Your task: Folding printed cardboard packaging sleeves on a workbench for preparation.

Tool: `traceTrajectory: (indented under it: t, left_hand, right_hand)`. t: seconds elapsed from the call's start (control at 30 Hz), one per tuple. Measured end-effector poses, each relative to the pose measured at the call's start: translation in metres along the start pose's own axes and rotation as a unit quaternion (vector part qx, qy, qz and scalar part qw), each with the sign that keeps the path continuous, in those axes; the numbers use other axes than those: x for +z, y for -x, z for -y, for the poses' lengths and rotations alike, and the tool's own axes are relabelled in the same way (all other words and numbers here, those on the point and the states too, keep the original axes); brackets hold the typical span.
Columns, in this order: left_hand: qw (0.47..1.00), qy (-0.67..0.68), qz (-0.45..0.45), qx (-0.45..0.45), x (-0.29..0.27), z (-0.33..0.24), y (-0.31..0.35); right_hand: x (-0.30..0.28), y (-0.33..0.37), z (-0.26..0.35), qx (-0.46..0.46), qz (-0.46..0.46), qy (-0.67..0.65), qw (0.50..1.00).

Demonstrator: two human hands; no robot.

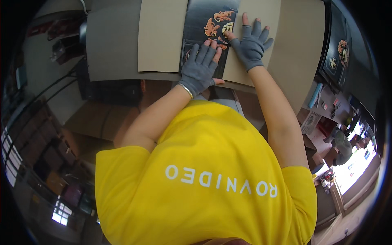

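Observation:
A black printed strip (197, 22) with orange flame-like ornaments and gold marks lies over a tan sheet of board (161, 41). My left hand (197, 72), in a grey glove with bare fingertips, rests flat on the strip's near part, its fingers extended. To the right, my right hand (250, 45), gloved the same way, is spread wide on the tan board, with its thumb at the strip's right edge. Neither hand grips anything. The left hand covers part of the strip's print, and the strip's far end runs out of view.
A grey-brown work surface (110, 49) carries the boards. Beyond its right edge stand black printed pieces (335, 61) with similar ornaments. Cardboard boxes (96, 118) sit low on the left. Far right, a person in grey (342, 145) is near a bright opening.

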State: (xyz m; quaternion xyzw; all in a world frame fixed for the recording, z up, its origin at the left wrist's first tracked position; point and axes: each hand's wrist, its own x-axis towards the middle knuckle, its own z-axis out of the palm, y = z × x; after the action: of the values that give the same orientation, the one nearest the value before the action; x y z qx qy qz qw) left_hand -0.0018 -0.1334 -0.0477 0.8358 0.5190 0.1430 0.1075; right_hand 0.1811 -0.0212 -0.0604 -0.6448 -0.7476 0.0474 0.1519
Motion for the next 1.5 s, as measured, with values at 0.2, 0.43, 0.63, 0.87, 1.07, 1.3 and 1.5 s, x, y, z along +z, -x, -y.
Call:
traceTrajectory:
  t: [0.2, 0.43, 0.63, 0.87, 1.07, 1.3, 1.5]
  left_hand:
    - [1.0, 0.016, 0.001, -0.002, -0.001, -0.001, -0.001]
    - [1.0, -0.01, 0.019, -0.01, 0.002, -0.005, -0.005]
    - [0.997, 0.068, 0.015, -0.028, 0.0, -0.006, -0.004]
    - [0.991, 0.122, 0.047, -0.038, 0.005, -0.005, -0.001]
    - [0.984, 0.171, -0.012, -0.041, -0.006, -0.005, 0.005]
    - [0.988, 0.138, -0.046, -0.06, -0.007, -0.003, 0.004]
    - [0.971, 0.227, -0.041, -0.067, 0.009, -0.026, 0.012]
  right_hand:
    - [0.004, 0.003, -0.004, -0.035, -0.019, 0.048, 0.998]
    - [0.005, -0.004, -0.003, -0.042, -0.011, 0.075, 0.996]
    - [0.001, -0.024, 0.028, -0.059, -0.046, -0.069, 0.995]
    - [0.049, -0.095, 0.158, -0.359, 0.026, -0.013, 0.933]
    - [0.047, -0.258, 0.127, -0.326, 0.136, -0.26, 0.899]
    - [0.054, -0.227, 0.156, -0.471, 0.055, 0.104, 0.874]
    - [0.028, -0.041, 0.178, -0.667, 0.248, -0.059, 0.7]
